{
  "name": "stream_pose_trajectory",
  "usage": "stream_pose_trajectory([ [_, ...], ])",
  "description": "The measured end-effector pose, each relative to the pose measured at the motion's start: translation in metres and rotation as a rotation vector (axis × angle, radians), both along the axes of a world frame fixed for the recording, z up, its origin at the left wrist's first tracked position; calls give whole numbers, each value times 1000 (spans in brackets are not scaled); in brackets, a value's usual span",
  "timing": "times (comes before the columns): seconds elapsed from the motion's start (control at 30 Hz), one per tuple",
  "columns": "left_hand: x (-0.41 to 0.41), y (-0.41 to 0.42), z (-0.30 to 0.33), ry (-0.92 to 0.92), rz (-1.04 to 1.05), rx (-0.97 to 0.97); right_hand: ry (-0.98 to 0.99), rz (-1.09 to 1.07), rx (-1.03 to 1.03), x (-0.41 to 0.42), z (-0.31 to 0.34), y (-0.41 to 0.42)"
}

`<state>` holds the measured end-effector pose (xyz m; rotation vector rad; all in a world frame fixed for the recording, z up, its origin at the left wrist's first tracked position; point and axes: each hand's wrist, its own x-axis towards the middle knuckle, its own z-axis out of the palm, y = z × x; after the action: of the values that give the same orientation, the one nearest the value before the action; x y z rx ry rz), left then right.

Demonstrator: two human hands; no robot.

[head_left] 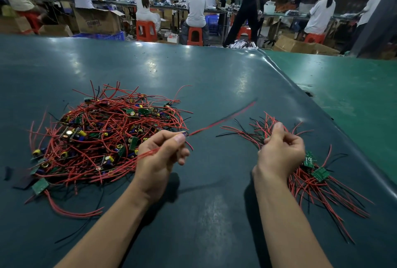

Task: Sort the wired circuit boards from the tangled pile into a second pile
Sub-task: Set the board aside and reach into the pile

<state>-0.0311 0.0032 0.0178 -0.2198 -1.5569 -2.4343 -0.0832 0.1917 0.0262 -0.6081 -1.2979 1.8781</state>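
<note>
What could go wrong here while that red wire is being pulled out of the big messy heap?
1. The left hand pinches a red wire that trails back into the tangled pile; it may snag and drag neighbouring boards across the table.
2. Hard tugging could strain the wire where it joins its board.
3. The right hand grips a bundle of sorted boards whose loose wires fan out and could re-tangle.

I had only one view, from the head camera, which looked forward and down across the dark green table [204,78], close above both forearms. Its wide angle bent the table's far edge and took in the workshop benches well beyond.
</note>
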Motion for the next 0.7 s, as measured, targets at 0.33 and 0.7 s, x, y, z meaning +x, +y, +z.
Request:
stream_pose_trajectory([
  [0.33,0,3,10,-190,-96,131,-32,521,170,10,4,-21],
  [0.7,1,11,8,-378,-146,-156,-66,1253,240,28,4,-37],
])
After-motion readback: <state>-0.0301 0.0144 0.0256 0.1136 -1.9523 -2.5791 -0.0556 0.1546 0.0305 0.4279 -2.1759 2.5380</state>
